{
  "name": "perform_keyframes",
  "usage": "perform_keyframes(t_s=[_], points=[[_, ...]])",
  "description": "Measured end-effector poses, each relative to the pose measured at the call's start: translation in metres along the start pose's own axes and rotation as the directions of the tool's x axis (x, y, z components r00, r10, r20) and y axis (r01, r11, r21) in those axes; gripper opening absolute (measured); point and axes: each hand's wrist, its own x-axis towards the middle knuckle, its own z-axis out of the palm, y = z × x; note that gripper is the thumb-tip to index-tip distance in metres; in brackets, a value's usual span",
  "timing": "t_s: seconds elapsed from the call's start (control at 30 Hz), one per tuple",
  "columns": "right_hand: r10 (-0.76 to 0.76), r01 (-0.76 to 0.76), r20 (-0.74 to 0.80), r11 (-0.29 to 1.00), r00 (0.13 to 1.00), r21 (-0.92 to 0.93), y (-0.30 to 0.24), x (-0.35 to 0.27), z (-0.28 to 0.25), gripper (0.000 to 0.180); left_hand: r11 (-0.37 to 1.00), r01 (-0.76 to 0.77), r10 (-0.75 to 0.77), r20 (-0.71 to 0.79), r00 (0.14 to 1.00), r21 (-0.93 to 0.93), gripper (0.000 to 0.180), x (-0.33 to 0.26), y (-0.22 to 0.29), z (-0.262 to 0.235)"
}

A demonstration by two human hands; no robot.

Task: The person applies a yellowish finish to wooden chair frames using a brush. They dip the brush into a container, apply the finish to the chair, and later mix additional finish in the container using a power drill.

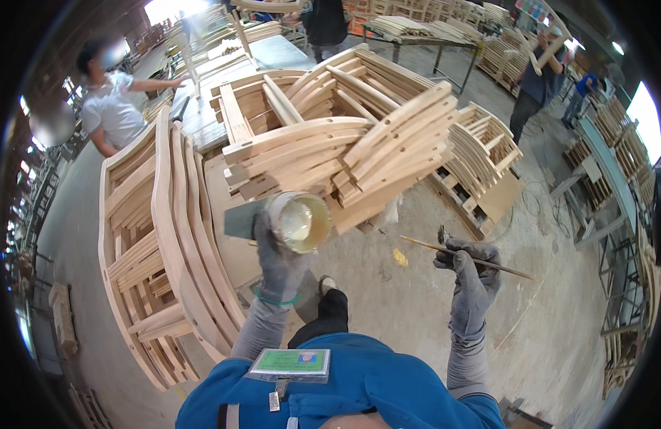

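The gloved left hand (279, 261) closes its grip round a small round pot of pale glue (299, 222), held just before the near edge of the stacked curved wooden chair frames (344, 146). The gloved right hand (473, 275) pinches a thin wooden stick (465, 258) over bare concrete floor (559, 314).

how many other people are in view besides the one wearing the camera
3, perhaps more hidden: a person in a white shirt at upper left, a person in dark clothes at top centre, a person in a blue shirt holding wood at upper right.
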Motion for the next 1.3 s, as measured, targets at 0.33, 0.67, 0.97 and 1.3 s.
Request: perform_keyframes(t_s=[0.33,0.67,0.97,1.3], points=[[-0.055,0.071,0.243,0.996,0.969,-0.059,0.060,0.135,0.101,0.017,0.987,0.138,-0.140,0.024,0.990,0.081,0.048,0.143,0.004,-0.003],[-0.254,0.406,0.634,0.908,0.731,-0.104,0.111,0.235,0.178,0.021,0.985,-0.112,0.131,-0.143,0.981,0.129,0.055,0.211,0.001,-0.018],[0.066,-0.021,0.630,0.997,0.774,-0.078,0.111,0.280,0.176,0.018,0.930,-0.281,0.332,-0.211,0.920,0.236,0.065,0.242,-0.019,0.004],[0.151,0.071,0.743,0.963,0.651,-0.258,0.125,0.296,0.144,0.020,0.839,-0.378,0.487,-0.231,0.842,0.393,0.072,0.268,-0.042,0.009]])
